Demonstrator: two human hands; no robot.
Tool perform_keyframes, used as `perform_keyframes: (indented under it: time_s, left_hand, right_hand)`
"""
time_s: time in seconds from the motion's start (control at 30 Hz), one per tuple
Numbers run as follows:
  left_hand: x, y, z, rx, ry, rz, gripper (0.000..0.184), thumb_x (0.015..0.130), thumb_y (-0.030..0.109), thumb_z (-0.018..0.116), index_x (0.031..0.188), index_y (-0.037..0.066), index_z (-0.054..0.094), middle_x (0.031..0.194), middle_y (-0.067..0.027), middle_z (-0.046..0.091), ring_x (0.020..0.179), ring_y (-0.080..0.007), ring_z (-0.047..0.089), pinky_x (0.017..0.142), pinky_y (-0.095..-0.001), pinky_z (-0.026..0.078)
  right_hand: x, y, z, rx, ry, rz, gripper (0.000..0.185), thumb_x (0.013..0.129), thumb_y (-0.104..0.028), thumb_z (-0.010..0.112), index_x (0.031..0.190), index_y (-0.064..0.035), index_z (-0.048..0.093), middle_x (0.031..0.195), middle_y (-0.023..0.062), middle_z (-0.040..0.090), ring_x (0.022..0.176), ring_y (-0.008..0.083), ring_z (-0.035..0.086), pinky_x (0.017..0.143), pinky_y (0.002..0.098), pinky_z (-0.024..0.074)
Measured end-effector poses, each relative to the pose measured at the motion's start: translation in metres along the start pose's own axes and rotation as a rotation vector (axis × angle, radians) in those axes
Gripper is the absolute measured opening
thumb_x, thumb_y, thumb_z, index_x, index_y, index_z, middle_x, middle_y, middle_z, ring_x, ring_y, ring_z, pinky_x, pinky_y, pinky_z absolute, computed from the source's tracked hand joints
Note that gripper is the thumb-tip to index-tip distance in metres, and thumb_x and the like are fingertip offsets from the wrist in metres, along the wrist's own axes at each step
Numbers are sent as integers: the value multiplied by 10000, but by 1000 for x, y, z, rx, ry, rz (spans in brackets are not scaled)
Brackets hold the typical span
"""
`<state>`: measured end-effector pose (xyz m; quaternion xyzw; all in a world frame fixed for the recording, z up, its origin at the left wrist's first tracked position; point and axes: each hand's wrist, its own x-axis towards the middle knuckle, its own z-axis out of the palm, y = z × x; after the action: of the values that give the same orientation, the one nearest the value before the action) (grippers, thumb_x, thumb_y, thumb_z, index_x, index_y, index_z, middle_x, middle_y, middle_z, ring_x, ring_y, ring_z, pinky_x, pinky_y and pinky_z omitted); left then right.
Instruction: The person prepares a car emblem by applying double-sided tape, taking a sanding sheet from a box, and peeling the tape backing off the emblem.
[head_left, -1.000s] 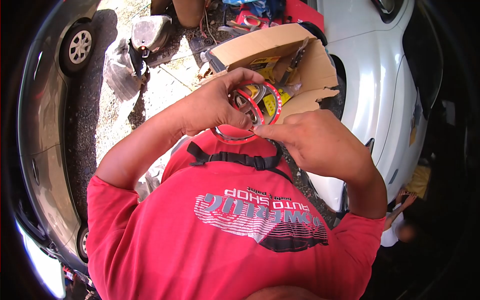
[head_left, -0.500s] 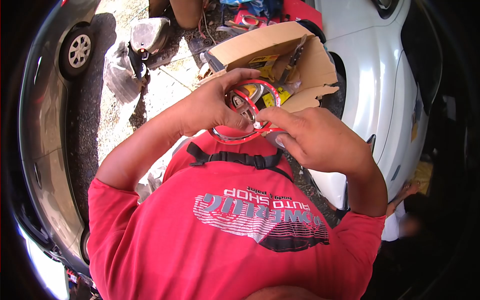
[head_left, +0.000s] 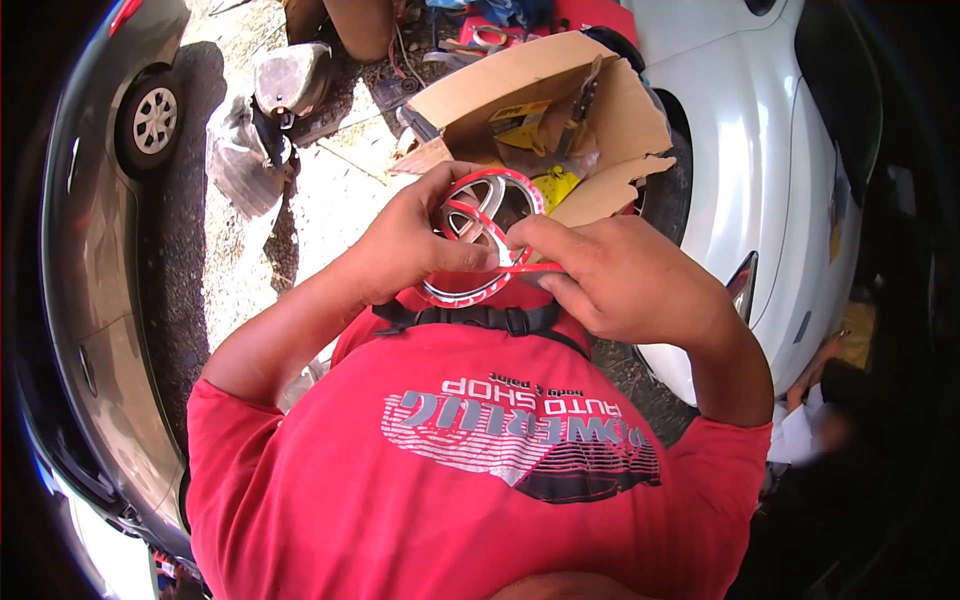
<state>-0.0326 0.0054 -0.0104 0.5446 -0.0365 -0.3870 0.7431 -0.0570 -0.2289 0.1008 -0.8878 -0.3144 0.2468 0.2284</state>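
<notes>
An oval car emblem [head_left: 468,296], chrome-edged with inner loops, is held up in front of my waist. Red tape with pale patches follows its outline. My left hand [head_left: 425,235] grips the emblem's left side, its thumb lying across the front. From the emblem's middle a red tape strip [head_left: 532,267] runs to the right, between the forefinger and thumb of my right hand [head_left: 620,270]. That forefinger's tip touches the emblem's right part. Whether the strip's far end is loose is hidden by the fingers.
Beyond my hands stands an open cardboard box [head_left: 500,85] with yellow packets [head_left: 555,188] and a knife-like tool [head_left: 583,105]. A white car [head_left: 745,180] is at right, a brown car [head_left: 100,270] at left. Dusty car parts [head_left: 290,80] lie on the ground. Another person's arm [head_left: 825,360] shows at right.
The emblem and both hands have shifted slightly left and down in view. More of the red strip now shows stretched between the emblem and my right hand's fingers.
</notes>
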Motion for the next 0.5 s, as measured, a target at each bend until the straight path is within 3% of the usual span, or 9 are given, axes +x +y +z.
perform_keyframes:
  time_s: [0.13,0.2,0.23,0.37,0.5]
  left_hand:
    - [-10,0,-5,49,-30,70,771,743,-37,819,1429,17,471,1220,-84,655,1115,-187,643,1019,-355,529]
    - [-18,6,-7,-331,-105,-93,737,765,-9,800,1428,14,479,1217,-97,661,1135,-224,662,1034,-407,550]
    - [-23,5,-10,-463,-101,-152,607,821,-47,761,1387,8,547,1223,-142,684,1088,-270,704,1015,-418,582]
    - [-35,-4,-11,-396,-17,-210,456,844,24,747,1278,-30,619,1185,-175,712,1047,-287,727,970,-433,607]
    - [-31,3,-7,-357,-8,-229,416,866,29,735,1260,-41,624,1180,-188,708,996,-282,740,897,-418,639]
  right_hand:
    - [-1,-4,1,1,6,-19,349,892,-89,640,1208,-47,498,734,193,656,712,421,674,632,529,509]
    - [-2,-4,1,-15,-12,-17,350,889,-90,649,1200,-42,497,744,190,661,713,418,677,630,526,513]
    - [-2,-3,3,-27,-8,-23,350,888,-92,653,1196,-38,496,751,186,664,713,417,677,630,524,516]
    - [-3,-5,4,23,55,-47,347,880,-74,646,1187,-27,490,798,181,669,740,416,681,640,520,524]
    - [-3,2,11,11,167,-75,343,870,-45,628,1182,-25,488,849,184,668,779,414,683,646,521,523]
